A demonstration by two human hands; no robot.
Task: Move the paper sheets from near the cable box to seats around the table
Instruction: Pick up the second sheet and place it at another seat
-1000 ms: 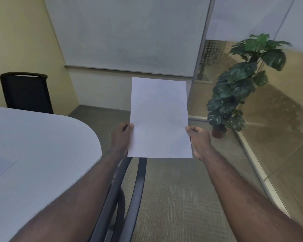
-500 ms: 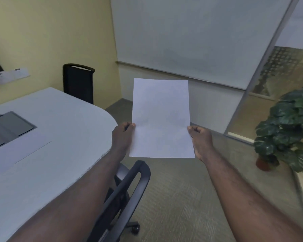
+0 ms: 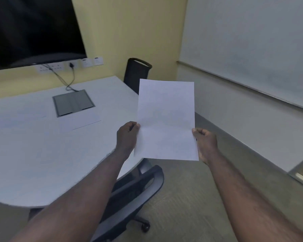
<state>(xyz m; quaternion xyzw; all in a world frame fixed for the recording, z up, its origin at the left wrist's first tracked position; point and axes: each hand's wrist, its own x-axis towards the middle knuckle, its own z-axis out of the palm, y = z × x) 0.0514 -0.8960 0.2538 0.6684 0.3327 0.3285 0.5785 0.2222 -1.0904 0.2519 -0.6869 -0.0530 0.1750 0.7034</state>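
Between both hands, paper sheet [image 3: 166, 119], long axis seemingly upright.

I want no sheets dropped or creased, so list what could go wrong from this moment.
1. The white paper sheet is pinched only at its side edges by the left hand and right hand; it could sag or crease.
2. The black swivel office chair stands at the white rounded table edge, below the sheet, and may hinder placing.
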